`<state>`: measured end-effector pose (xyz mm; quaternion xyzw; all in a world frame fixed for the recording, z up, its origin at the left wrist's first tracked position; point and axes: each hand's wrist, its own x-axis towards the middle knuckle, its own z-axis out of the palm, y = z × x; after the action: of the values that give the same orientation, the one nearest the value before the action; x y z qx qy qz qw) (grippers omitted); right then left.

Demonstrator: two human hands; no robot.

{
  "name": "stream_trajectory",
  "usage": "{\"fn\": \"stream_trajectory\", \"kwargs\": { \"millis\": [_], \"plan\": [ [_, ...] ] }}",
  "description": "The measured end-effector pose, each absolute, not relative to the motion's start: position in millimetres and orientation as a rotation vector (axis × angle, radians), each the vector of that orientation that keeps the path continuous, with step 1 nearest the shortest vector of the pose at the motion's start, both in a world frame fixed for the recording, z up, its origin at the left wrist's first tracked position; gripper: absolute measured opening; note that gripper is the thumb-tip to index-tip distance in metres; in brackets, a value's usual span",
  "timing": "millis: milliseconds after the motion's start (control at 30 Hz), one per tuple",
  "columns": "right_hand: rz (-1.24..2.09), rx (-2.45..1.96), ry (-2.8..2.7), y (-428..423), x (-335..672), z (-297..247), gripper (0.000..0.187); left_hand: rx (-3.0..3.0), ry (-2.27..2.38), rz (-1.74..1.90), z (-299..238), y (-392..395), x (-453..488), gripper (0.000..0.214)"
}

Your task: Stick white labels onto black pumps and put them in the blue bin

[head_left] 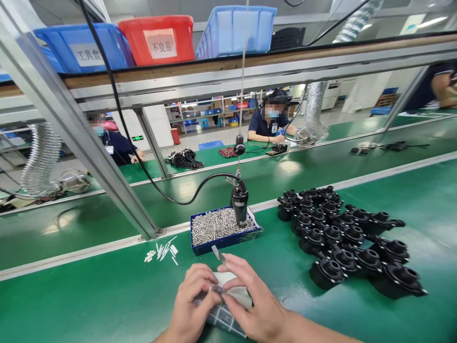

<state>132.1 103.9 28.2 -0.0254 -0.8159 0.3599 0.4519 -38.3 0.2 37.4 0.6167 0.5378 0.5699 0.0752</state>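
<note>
My left hand (191,305) and my right hand (253,300) meet low in the middle of the view over a sheet of small printed labels (228,312) lying on the green bench. The left fingers pinch at the sheet's upper edge. The right fingers curl over its white backing paper (228,278), and a thin grey strip (217,252) sticks up just above them. Which hand holds the strip I cannot make out.
A blue tray of silver screws (217,228) sits just beyond my hands, with a hanging electric screwdriver (240,202) over it. Several black round parts (342,238) cluster at right. Small white bits (162,251) lie at left. Two people work across the conveyor. Bins stand on the shelf above.
</note>
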Motion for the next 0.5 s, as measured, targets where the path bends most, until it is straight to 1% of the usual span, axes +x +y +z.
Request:
{"fn": "stream_trajectory", "kwargs": {
  "millis": [133,200,267,333,433,500],
  "plan": [
    [0.542,0.030,-2.114,109,135,34,0.070,1.979,1.613,1.605,36,2,-40,0.020],
    [0.464,0.089,-2.206,107,135,38,0.068,1.988,1.627,1.565,26,2,-44,0.024],
    [0.541,0.114,-2.282,102,134,41,0.070,1.953,1.644,1.562,14,1,-50,0.029],
    [0.585,0.124,-2.282,97,135,40,0.075,1.813,1.740,1.577,3,-1,-59,0.035],
    [0.377,-0.049,-2.209,99,152,39,0.085,1.665,1.942,1.595,-5,0,-69,0.051],
    [0.223,-0.274,-2.138,107,174,44,0.081,1.864,1.962,1.640,-7,1,-66,0.049]
  ]
}}
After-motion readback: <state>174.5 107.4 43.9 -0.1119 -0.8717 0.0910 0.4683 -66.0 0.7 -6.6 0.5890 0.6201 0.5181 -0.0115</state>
